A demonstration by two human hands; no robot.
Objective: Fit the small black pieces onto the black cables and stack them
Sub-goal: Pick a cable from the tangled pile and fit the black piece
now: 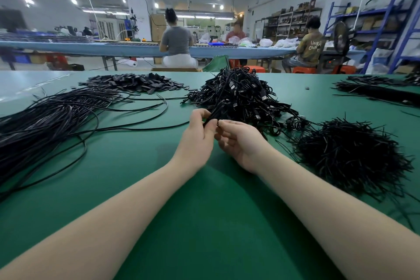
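Both hands together, left hand [198, 136] pinching cable [212, 116], right hand [242, 141] beside.

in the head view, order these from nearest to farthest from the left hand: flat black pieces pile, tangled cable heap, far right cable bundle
1. tangled cable heap, just beyond the left hand
2. flat black pieces pile, far left of the table
3. far right cable bundle, at the right edge
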